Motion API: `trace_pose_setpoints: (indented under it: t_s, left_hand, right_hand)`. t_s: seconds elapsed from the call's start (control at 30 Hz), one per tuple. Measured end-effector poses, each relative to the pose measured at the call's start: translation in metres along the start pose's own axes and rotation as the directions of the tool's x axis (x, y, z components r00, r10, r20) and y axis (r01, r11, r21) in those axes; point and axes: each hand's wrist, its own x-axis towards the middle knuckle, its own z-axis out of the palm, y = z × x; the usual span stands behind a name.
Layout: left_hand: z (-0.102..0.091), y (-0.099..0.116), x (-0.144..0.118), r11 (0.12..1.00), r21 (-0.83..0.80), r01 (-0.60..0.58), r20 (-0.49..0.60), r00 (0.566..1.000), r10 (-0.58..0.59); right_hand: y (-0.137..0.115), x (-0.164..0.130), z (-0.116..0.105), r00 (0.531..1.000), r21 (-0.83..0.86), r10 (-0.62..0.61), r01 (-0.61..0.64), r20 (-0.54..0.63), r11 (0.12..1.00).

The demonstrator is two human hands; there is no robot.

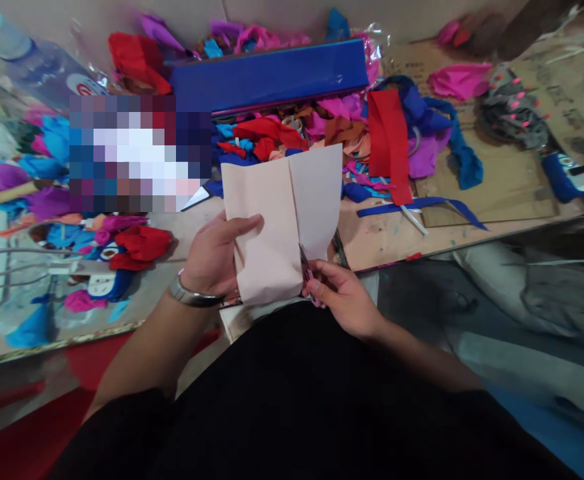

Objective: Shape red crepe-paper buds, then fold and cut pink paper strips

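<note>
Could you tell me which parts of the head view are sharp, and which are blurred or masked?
Head view: the pale paper sheet and both hands, left hand and right hand, are fairly sharp; the edges smear and bend, as at the plastic bottle; a pixelated block masks part of the scraps.

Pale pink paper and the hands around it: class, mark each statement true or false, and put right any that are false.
1. The left hand grips the pale pink paper. True.
2. The right hand holds a paintbrush. False: it holds scissors at the paper's slit.
3. A long blue box lies beyond the paper. True.
4. The left wrist is bare. False: it wears a wristwatch.
5. The red strip lies on the person's lap. False: it lies on the table among scraps.
</note>
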Motion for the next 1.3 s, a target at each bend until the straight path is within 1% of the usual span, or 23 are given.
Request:
trace_pose_setpoints:
  t_s: [0.27, 0.37, 0.7, 0.9, 1.13, 1.3]
  left_hand:
    - [0.004, -0.004, 0.001, 0.997, -0.043, -0.064, -0.057, 0.996, 0.062]
    - [0.004, -0.005, 0.001, 0.996, -0.046, -0.071, -0.056, 0.996, 0.068]
    - [0.012, -0.005, 0.000, 0.995, -0.069, -0.077, -0.115, 0.991, 0.068]
    - [0.012, -0.005, -0.001, 0.996, -0.073, -0.053, -0.110, 0.993, 0.045]
    - [0.011, -0.006, -0.001, 0.995, -0.051, -0.085, -0.108, 0.991, 0.079]
    - [0.012, -0.007, -0.003, 0.996, -0.039, -0.080, -0.113, 0.991, 0.075]
  right_hand:
    - [0.011, 0.002, 0.005, 0.999, 0.169, 0.020, -0.014, -0.033, 0.986]
    - [0.014, 0.003, 0.006, 0.999, 0.204, 0.016, -0.009, -0.031, 0.979]
    - [0.014, 0.004, 0.011, 0.996, 0.275, 0.055, -0.035, -0.067, 0.961]
    - [0.013, 0.005, 0.013, 0.996, 0.296, 0.063, -0.040, -0.069, 0.954]
    - [0.012, 0.004, 0.015, 0.997, 0.319, 0.050, -0.030, -0.056, 0.947]
    - [0.010, 0.004, 0.016, 0.997, 0.318, 0.060, -0.041, -0.049, 0.947]
